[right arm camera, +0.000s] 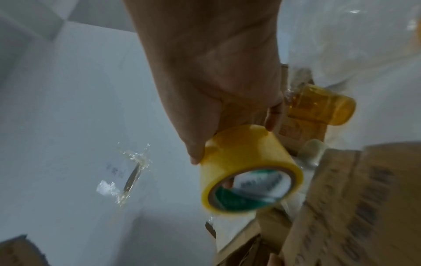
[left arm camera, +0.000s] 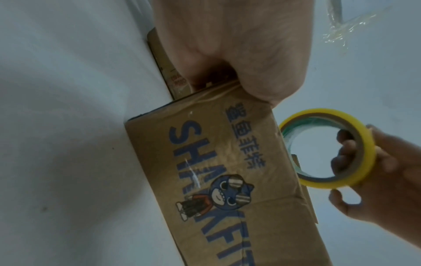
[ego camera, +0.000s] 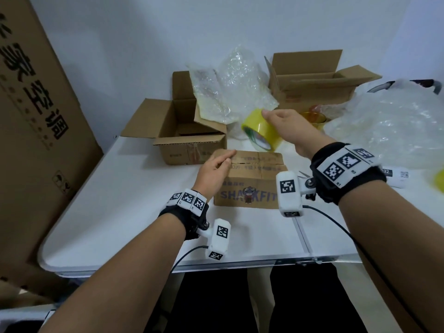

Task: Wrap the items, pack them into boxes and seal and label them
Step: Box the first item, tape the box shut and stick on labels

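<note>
Three cardboard boxes sit on the white table (ego camera: 120,224) against a pale wall. Nearest, the closed box (ego camera: 249,186) lies under the flat, straight-fingered left hand (ego camera: 213,171). Just behind it, the right hand (ego camera: 288,126) grips a yellow tape roll (ego camera: 259,133). Further back stand two open boxes (ego camera: 182,131), contents unclear, beside bubble wrap (ego camera: 237,85).

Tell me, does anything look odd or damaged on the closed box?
The SHARKFIT box looks worn: its top flaps are creased and their seam shows no fresh tape. The right hand holds the yellow tape roll above it.
</note>
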`<control>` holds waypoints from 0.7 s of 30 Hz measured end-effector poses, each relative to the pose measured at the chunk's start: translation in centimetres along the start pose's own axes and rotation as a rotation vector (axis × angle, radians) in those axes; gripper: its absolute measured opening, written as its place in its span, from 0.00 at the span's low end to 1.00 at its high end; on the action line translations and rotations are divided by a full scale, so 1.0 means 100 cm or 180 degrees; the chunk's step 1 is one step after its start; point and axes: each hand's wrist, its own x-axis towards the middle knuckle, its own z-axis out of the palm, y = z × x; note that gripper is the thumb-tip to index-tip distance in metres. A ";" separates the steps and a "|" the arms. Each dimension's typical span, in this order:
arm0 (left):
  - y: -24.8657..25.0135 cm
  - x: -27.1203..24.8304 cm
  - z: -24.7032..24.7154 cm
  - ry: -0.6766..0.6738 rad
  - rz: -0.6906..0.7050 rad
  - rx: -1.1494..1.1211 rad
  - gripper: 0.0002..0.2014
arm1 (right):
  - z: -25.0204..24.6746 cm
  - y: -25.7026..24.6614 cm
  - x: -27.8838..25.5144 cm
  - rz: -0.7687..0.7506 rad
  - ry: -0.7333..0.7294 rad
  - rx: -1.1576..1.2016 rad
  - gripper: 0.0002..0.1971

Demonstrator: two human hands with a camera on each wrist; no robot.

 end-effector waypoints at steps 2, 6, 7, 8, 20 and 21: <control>0.001 0.002 0.005 -0.0012 0.0007 -0.0035 0.15 | 0.000 -0.007 0.005 -0.0081 -0.0052 -0.0363 0.18; 0.000 0.007 0.009 0.0041 -0.0015 -0.0085 0.15 | 0.005 -0.017 0.011 -0.0103 -0.0151 -0.0733 0.24; 0.001 0.007 0.009 0.0047 -0.0008 -0.0081 0.15 | 0.007 -0.017 0.011 -0.0118 -0.0172 -0.0809 0.25; 0.001 0.007 0.009 0.0044 0.0013 -0.0077 0.15 | 0.009 -0.016 0.010 -0.0141 -0.0182 -0.0888 0.24; 0.009 0.001 0.006 0.0009 0.0072 -0.0098 0.15 | 0.022 -0.012 0.009 -0.0224 -0.0024 -0.1040 0.22; 0.011 0.000 0.005 -0.0013 0.0064 -0.0153 0.14 | 0.023 -0.012 0.011 -0.0193 -0.0056 -0.1069 0.22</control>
